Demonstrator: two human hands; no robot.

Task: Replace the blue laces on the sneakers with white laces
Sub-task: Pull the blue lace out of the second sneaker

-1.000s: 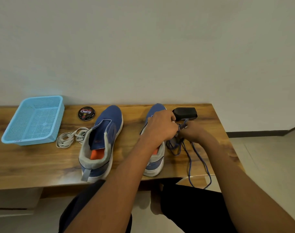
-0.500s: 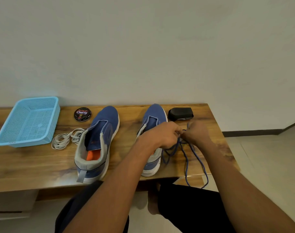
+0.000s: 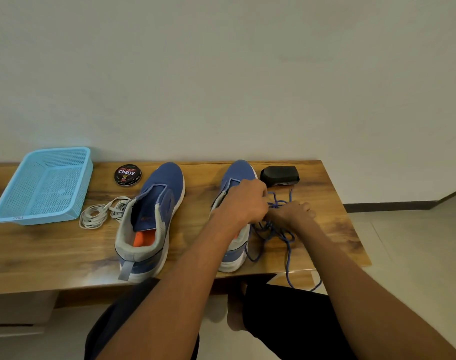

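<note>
blue laces are pinched by both curled hands, left hand and right hand, just right of the right sneaker; a loose end is hung over the worktop edge. left sneaker is seen unlaced, tongue up. white laces are coiled between it and the basket. polish tin and a black object are set near the wall.

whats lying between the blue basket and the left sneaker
A coiled bundle of white laces lies on the table between the basket and left sneaker, in the head view.
</note>
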